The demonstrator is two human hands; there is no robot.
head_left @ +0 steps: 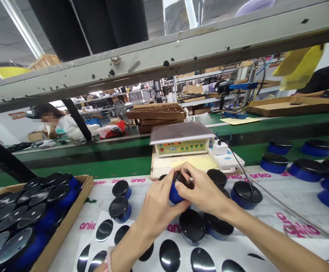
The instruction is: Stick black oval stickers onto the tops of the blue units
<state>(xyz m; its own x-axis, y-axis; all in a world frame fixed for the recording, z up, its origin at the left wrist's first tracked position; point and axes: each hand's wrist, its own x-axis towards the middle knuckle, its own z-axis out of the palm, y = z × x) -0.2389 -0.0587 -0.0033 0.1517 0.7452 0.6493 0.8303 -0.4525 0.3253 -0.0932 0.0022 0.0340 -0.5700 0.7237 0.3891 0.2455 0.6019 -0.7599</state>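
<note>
Near the middle of the bench, my left hand (156, 204) is closed around the side of a round blue part with a black top (175, 194). My right hand (205, 189) bends over the same part, its thumb and fingers pressed at the black top; whether a small piece is pinched there I cannot tell. Similar blue-and-black round parts surround the hands: one black-topped part (192, 226) just below, another (245, 194) to the right, and two at the left, including this one (120, 209). White sheets (103, 216) bearing glossy black discs (169, 255) lie beneath my forearms.
A cardboard tray (89, 185) packed with round parts stands at left. Beyond my hands sits a control box (181, 147) with lit buttons, beside a white power strip (228, 158) whose cable crosses the bench. More parts (308, 170) stand at right. A shelf beam (153, 56) spans overhead.
</note>
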